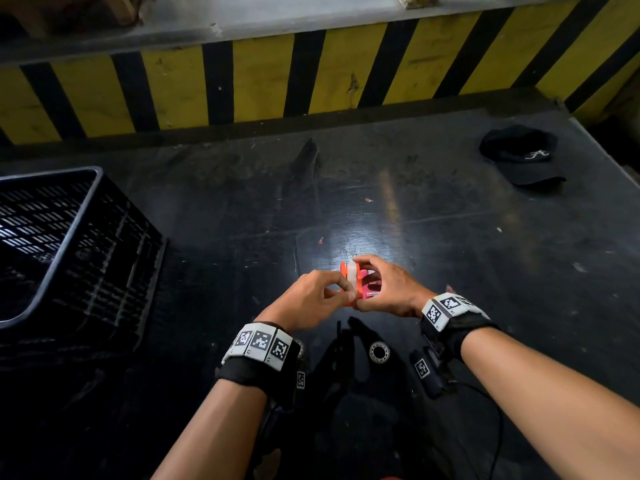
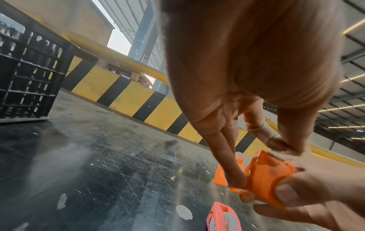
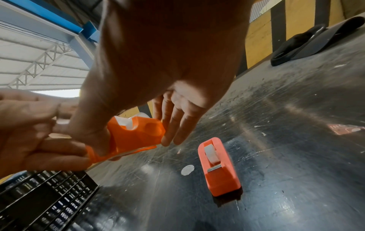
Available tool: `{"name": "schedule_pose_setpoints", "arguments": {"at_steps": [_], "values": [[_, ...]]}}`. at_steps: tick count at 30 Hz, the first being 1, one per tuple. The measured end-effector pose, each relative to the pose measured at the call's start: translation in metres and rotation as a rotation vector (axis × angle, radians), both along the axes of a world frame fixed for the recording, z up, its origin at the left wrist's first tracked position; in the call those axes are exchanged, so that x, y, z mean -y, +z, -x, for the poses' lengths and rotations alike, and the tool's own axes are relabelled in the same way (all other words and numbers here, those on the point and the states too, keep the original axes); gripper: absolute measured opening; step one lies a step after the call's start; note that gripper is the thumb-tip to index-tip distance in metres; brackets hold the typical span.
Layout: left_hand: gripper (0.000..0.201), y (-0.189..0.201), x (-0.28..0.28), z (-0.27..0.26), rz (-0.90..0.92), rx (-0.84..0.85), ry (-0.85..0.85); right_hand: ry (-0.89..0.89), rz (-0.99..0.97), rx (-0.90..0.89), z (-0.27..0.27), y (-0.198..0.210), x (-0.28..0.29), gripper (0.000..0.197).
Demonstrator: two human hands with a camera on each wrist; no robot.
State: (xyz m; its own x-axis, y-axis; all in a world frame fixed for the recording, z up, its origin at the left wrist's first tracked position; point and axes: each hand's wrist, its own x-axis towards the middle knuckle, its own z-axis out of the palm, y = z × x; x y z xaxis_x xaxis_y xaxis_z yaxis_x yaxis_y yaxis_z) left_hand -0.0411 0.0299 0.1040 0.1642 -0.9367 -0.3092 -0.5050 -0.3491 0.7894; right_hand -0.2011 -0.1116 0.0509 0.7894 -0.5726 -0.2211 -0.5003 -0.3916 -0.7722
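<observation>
A scratched dark table (image 1: 415,209) is being occupied by a black plastic crate (image 1: 114,271), a black cloth cap (image 1: 523,155) and a coral tape dispenser (image 3: 220,167); above that, an orange translucent tape dispenser (image 3: 136,134) is being pinched by left hand (image 1: 308,299) and right hand (image 1: 388,289).

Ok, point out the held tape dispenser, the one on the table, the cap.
held tape dispenser (image 3: 136,136): right wrist view, side wall.
second tape dispenser (image 3: 223,181): right wrist view, front top.
black cap (image 1: 512,147): head view, crown.

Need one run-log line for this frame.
left hand: holds orange tape dispenser | right hand: holds it too, above table | coral tape dispenser: on table, untouched | crate: left of hands
</observation>
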Motion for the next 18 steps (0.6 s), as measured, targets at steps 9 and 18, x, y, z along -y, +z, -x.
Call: {"name": "schedule_pose_setpoints", "arguments": {"at_steps": [9,18], "values": [[0.018,0.0,-0.01,0.004,0.13,-0.096,0.056,0.016,-0.015,0.013,-0.001,0.005,0.003,0.097],[0.058,-0.02,-0.006,0.0,0.141,-0.15,0.175,0.024,-0.057,-0.005,0.001,0.007,0.005,0.104]]}}
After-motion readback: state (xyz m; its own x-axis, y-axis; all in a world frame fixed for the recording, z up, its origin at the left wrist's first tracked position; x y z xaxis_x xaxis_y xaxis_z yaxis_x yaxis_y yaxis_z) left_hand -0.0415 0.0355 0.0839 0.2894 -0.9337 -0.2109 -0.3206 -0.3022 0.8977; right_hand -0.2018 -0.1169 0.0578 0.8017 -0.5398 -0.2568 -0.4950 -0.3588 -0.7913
